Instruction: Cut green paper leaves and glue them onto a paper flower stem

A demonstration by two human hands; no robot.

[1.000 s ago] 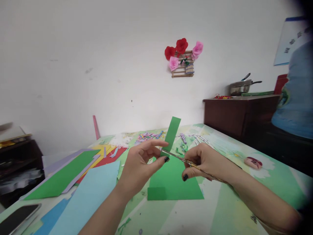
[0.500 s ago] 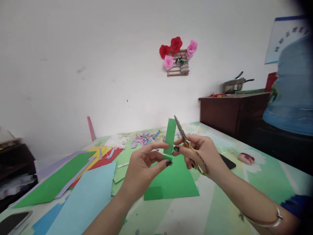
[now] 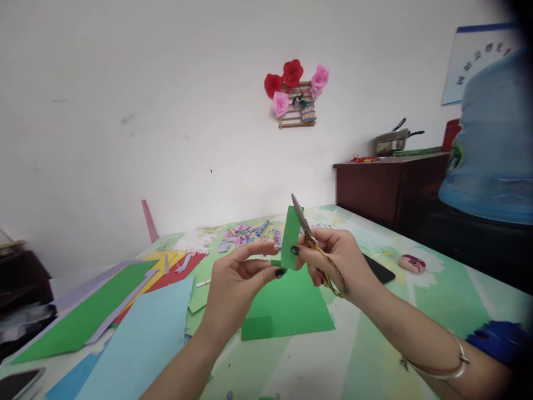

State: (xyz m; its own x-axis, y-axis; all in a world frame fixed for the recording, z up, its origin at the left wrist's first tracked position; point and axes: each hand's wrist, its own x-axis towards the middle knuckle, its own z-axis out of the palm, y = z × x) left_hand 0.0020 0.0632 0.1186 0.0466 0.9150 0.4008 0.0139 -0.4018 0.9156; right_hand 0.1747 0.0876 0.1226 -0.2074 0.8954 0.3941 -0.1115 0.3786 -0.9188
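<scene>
A folded strip of green paper [image 3: 290, 238] is held up between my two hands above the table. My left hand [image 3: 239, 280] pinches the strip's lower left end between thumb and fingers. In my right hand [image 3: 339, 255] are gold-handled scissors [image 3: 307, 225], blades closed and pointing up and left. The right thumb also presses on the green strip, beside the scissors. Below both hands a larger sheet of green paper [image 3: 291, 311] lies flat, with a small darker green rectangle at its left corner.
Coloured paper sheets, among them a light blue one [image 3: 141, 328], spread over the left side. Small paper scraps [image 3: 241, 236] lie at the back of the table. A dark phone [image 3: 378, 269] and a pinkish case [image 3: 412, 263] rest on the right, near a blue object [image 3: 495, 340].
The green strip has turned and now shows a fold, with its short lower end toward my left hand. My right thumb has come onto the strip. The whole view has shifted slightly.
</scene>
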